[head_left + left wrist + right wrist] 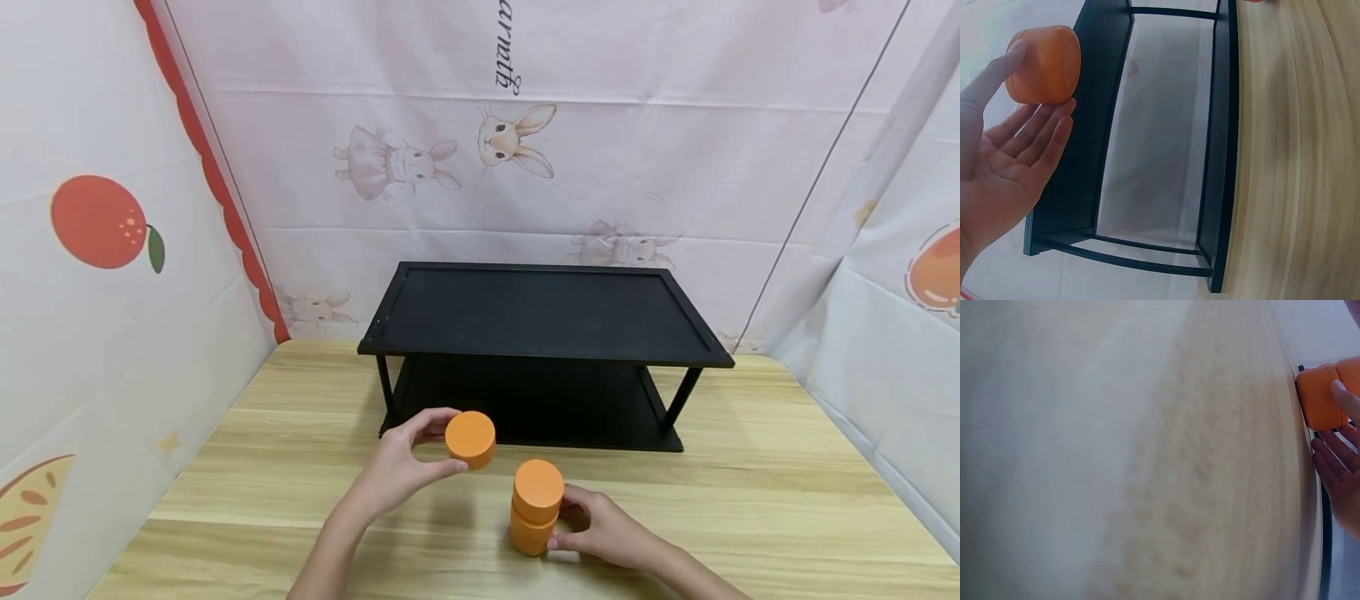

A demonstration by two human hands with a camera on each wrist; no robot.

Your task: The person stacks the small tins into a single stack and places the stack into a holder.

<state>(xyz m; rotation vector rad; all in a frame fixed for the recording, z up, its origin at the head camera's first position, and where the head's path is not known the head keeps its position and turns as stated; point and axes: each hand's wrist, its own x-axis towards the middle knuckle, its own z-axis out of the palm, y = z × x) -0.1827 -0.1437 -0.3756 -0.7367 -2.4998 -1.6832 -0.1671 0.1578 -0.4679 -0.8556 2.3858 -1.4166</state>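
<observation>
In the head view my left hand (408, 458) pinches a short orange round tin (470, 437) between thumb and fingers, raised in front of the black shelf (532, 312). The left wrist view has this tin (1047, 65) side-on, thumb on its upper side and fingers below. To the right, a stack of two similar orange tins (537, 492) stands upright on the table. My right hand (603, 529) holds the lower tin of that stack from its right side, thumb in front. The right wrist view catches the lower tin (1321, 400) at its edge, with the thumb across it.
The shelf has a lower board (525, 404) and thin black posts (681, 398), and stands at the back of the wooden table (300, 483). A printed rabbit cloth (600, 167) hangs behind it, with fruit-printed cloths (112, 333) at the sides.
</observation>
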